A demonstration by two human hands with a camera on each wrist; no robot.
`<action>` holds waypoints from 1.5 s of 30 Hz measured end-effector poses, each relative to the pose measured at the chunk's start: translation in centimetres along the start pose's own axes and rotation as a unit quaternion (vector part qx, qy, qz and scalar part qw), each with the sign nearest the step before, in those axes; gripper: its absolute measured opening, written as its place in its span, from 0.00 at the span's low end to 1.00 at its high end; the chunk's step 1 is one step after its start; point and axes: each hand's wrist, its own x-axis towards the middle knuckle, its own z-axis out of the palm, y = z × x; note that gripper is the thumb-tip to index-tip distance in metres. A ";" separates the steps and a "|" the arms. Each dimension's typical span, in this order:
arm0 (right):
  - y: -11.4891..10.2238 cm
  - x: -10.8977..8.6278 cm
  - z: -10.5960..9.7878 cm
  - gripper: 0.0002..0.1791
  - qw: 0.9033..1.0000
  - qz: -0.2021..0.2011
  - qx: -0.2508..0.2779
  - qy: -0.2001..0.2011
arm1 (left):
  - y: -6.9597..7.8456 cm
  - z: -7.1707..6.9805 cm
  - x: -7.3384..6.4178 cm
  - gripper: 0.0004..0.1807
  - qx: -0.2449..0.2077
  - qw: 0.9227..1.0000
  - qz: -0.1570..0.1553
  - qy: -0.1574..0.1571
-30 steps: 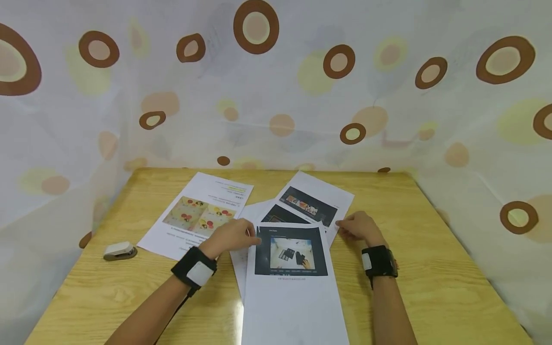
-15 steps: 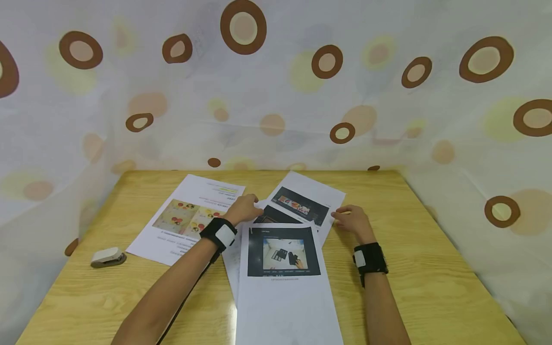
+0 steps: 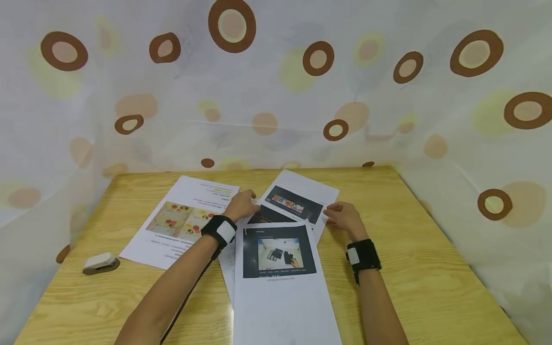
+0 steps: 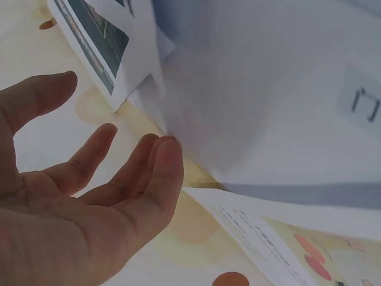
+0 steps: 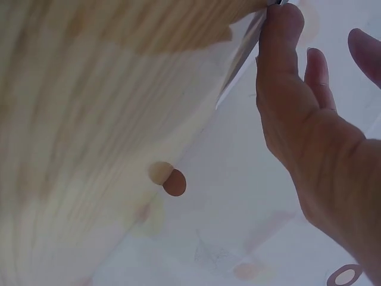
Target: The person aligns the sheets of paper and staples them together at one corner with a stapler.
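Several printed sheets overlap at the middle of the table. The front sheet [image 3: 286,306], with a dark screenshot, lies over a partly hidden sheet [image 3: 267,214] and a tilted rear sheet [image 3: 316,186]. My left hand [image 3: 239,207] is at the far left corner of the partly hidden sheet. Its fingers are loosely bent, with thumb and fingers apart, and its fingertips [image 4: 168,149] overlap the paper edge in the left wrist view. My right hand [image 3: 345,219] touches the rear sheet's right edge with a fingertip [image 5: 284,21]; its other fingers stand apart.
A separate sheet [image 3: 151,247] with fruit-like red and yellow pictures lies at the left, partly behind my left forearm. A white and grey stapler [image 3: 100,263] stands on the wooden table [image 3: 414,287] near its left edge. A patterned curtain [image 3: 267,86] encloses the back and sides.
My left hand has left the front sheet's upper left corner and moved farther back to the sheet beneath. My right hand has shifted slightly up the rear sheet's edge. The head view has turned right.
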 end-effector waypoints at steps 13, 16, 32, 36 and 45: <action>0.0 0.1 0.7 0.22 0.999 0.000 0.032 0.006 | 0.1 0.2 0.3 0.26 -0.029 0.999 -0.013 -0.009; 0.1 0.2 0.6 0.22 0.998 -0.007 0.067 0.008 | -0.1 0.3 0.6 0.26 -0.033 0.999 -0.012 -0.007; -0.4 0.1 0.7 0.25 0.997 -0.022 0.058 0.038 | -0.4 0.3 1.7 0.16 -0.076 0.996 0.026 0.041; -0.4 0.2 0.6 0.23 0.998 -0.028 0.047 0.040 | -0.3 0.4 1.8 0.12 -0.071 0.996 0.022 0.049; -0.8 -0.4 -0.3 0.32 0.991 -0.064 -0.079 0.089 | 0.9 0.0 1.6 0.09 -0.068 0.988 0.074 0.120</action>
